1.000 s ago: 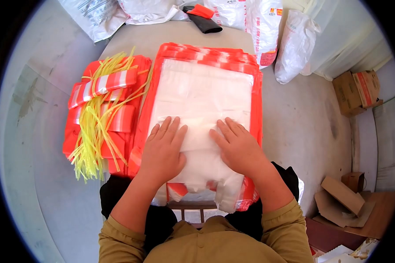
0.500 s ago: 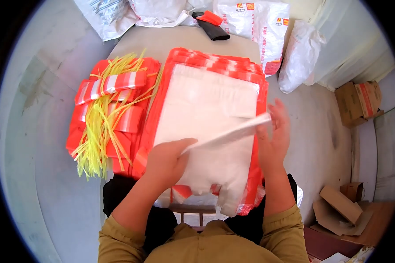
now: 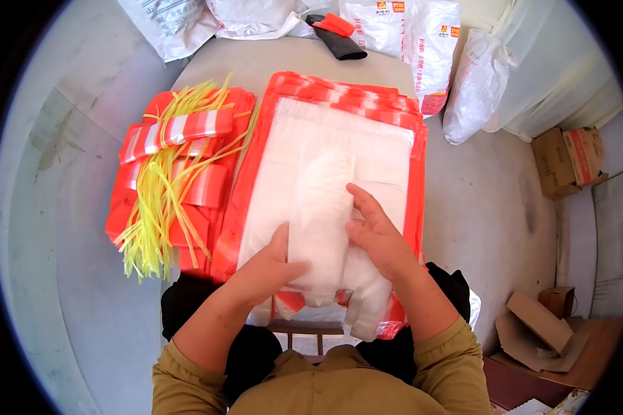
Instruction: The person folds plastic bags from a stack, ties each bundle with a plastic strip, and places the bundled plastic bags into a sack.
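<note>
Folded white plastic (image 3: 318, 238) is atop the red-white stack (image 3: 417, 187) btwn L hand (image 3: 259, 273) & R hand (image 3: 382, 243), both half-open at its edges, can't tell if gripping; could spring open/skew if pressure's uneven.

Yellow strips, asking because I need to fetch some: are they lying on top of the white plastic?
No, the yellow strips lie across the folded red bundles, left of the white plastic.

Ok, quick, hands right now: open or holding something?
Left hand: open, at the left edge of the folded white plastic.
Right hand: open, at the right edge of that plastic; no firm grip visible.
</note>
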The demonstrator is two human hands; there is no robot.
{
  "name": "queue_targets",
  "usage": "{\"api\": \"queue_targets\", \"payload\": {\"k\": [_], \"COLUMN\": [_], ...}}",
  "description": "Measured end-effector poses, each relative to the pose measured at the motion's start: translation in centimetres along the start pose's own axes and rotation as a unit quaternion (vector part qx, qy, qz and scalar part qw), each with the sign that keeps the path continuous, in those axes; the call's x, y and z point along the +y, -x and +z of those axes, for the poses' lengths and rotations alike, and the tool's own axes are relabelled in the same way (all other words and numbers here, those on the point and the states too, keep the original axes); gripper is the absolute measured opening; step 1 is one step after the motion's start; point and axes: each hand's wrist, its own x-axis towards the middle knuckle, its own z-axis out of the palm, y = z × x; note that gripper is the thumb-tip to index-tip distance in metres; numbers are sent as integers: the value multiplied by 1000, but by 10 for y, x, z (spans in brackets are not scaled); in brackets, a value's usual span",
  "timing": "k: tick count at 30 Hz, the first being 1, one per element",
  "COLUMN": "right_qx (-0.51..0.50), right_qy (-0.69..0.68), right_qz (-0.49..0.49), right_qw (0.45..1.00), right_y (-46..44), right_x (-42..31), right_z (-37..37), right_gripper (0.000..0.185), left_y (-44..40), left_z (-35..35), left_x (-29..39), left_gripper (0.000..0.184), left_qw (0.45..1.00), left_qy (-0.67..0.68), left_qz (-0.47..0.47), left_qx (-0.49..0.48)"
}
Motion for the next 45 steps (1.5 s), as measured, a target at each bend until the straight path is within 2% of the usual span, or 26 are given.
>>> {"api": "queue_targets", "payload": {"k": [2, 5, 8, 11, 12, 13, 15, 18, 22, 26, 29, 34, 39, 42, 45], "right_qx": [-28, 10, 29, 36, 24, 22, 24, 28, 39, 39, 32, 23, 13, 15, 7], "right_qy": [12, 112, 192, 267, 290, 302, 332, 308, 289, 265, 255, 245, 224, 255, 199], "right_qz": [52, -28, -77, -99, -155, -148, -133, -123, -118, -112, -105, -99, -106, -103, -96], "right_qw": [998, 993, 978, 958, 944, 942, 934, 943, 949, 957, 961, 964, 969, 961, 975], "right_y": [3, -4, -6, -6, -8, -7, -2, -1, 0, 0, -2, -2, -2, -2, -2], "right_x": [-8, 12, 16, 17, 23, 22, 13, 14, 14, 9, 9, 11, 11, 12, 10], "right_z": [3, -3, -4, -8, -12, -10, -7, -8, -10, -7, -7, -7, -8, -12, -10], "right_gripper": [71, 64, 57, 54, 53, 53, 53, 54, 54, 54, 54, 55, 56, 57, 58], "left_y": [1, 4, 20, 35, 39, 35, 31, 43, 52, 52, 46, 46, 46, 45, 47], "left_z": [-2, -4, -15, -56, -65, -71, -100, -132, -157, -156, -155, -152, -154, -155, -153], "left_x": [0, 2, 36, 42, 44, 35, 21, 16, 8, 7, 7, 9, 8, 8, 11], "left_gripper": [82, 76, 49, 22, 14, 13, 17, 20, 20, 26, 28, 47, 42, 35, 28], "left_qw": [1000, 995, 972, 981, 985, 973, 887, 693, 768, 727, 727, 706, 695, 697, 689], "left_qy": [-16, -62, -182, -184, -167, -144, -283, -535, -393, -449, -453, -513, -539, -534, -541], "left_qz": [-4, 22, -90, -38, -14, 76, 189, 193, 173, 205, 207, 86, 92, 102, 108], "left_qx": [-20, -78, -119, -49, 46, 162, 313, 443, 475, 478, 473, 481, 466, 468, 470]}}
